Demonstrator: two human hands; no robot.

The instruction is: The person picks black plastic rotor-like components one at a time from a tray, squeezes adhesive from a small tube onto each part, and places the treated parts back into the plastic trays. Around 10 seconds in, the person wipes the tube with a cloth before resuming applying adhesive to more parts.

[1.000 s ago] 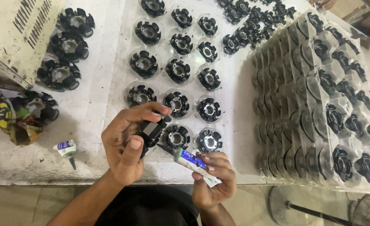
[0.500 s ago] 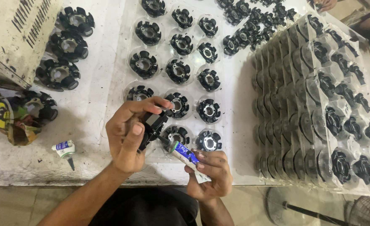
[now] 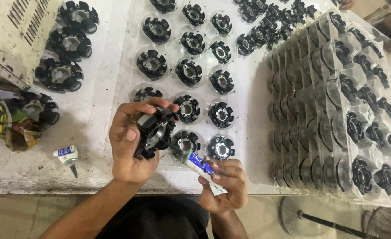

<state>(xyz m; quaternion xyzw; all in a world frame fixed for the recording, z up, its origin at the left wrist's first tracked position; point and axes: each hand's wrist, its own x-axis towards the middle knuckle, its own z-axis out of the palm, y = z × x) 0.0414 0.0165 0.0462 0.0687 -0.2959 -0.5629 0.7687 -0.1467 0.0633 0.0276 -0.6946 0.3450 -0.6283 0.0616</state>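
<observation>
Left hand (image 3: pixel 131 146) gripping black stator (image 3: pixel 153 130), right hand (image 3: pixel 224 186) squeezing glue tube (image 3: pixel 200 164), clear tray (image 3: pixel 129 57) holding stators

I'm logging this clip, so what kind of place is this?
Probably a small assembly workshop: clear trays hold rows of identical black round parts, more trays stand stacked, and the hands hold one part and a glue tube.

left hand (image 3: pixel 131 141): bare; right hand (image 3: pixel 225 186): bare; forearms: sleeveless; clothing: dark
</observation>
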